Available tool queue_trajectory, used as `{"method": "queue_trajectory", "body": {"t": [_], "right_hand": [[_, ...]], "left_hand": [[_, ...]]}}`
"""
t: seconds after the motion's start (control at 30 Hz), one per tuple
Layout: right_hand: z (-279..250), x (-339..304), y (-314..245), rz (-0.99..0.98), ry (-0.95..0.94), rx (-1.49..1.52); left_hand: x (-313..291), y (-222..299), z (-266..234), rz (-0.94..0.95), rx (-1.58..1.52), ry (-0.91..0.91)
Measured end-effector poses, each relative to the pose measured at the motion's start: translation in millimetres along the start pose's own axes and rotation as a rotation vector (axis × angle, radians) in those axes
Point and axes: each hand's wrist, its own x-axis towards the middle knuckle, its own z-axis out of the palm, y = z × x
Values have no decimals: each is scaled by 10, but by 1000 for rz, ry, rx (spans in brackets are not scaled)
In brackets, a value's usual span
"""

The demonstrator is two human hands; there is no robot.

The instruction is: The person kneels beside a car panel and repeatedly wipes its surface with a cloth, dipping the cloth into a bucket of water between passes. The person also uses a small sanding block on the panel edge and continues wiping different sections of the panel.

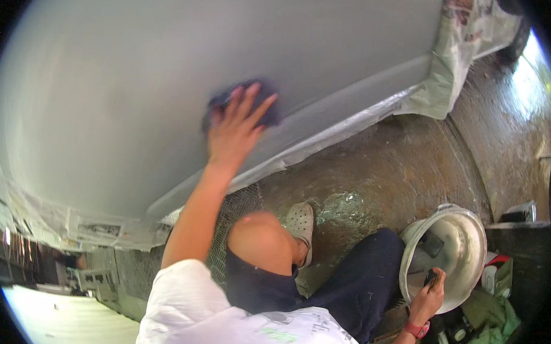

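My left hand (234,129) presses a dark cloth (266,112) against a large smooth grey vehicle panel (124,89). Its fingers are spread over the cloth, and motion blurs both slightly. Down at the right, my right hand (429,299) is closed at the near side of a pale bucket (409,241). Between its fingers is a small dark piece (431,278), whose kind I cannot make out. A dark square patch (431,245) shows inside the bucket; whether it is a sheet or something else is unclear.
Masking sheets (439,87) hang along the panel's lower edge. The brown floor (363,158) looks wet. My bent knee (257,233) and shoe (299,226) are between panel and bucket. Green cloth (488,326) and assorted items lie beside the bucket. A metal grating (236,210) runs under the panel.
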Motion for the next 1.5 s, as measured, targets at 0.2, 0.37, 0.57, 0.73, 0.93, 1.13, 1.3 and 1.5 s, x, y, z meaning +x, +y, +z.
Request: {"method": "queue_trajectory", "body": {"t": [0.2,0.37,0.57,0.73,0.93,1.13,1.3,1.5], "right_hand": [[64,16,83,-144,-59,3],[24,13,21,-114,-102,2],[14,25,40,-52,-54,-24],[7,24,-22,-38,-9,-48],[62,28,-43,20,-52,-2],[43,19,128,-29,-52,-35],[1,18,-5,-80,-125,-71],[112,118,207,-222,-201,-10]], "left_hand": [[-2663,-1861,164,-507,282,103],[-2033,-1905,-37,-567,160,524],[313,-305,-279,-183,138,467],[2056,1076,-346,196,-185,415],[3025,1808,-84,292,-243,437],[1716,556,-836,-72,-422,521],[-118,-991,-449,-546,165,626],[-1854,-2130,-91,-920,84,730]]}}
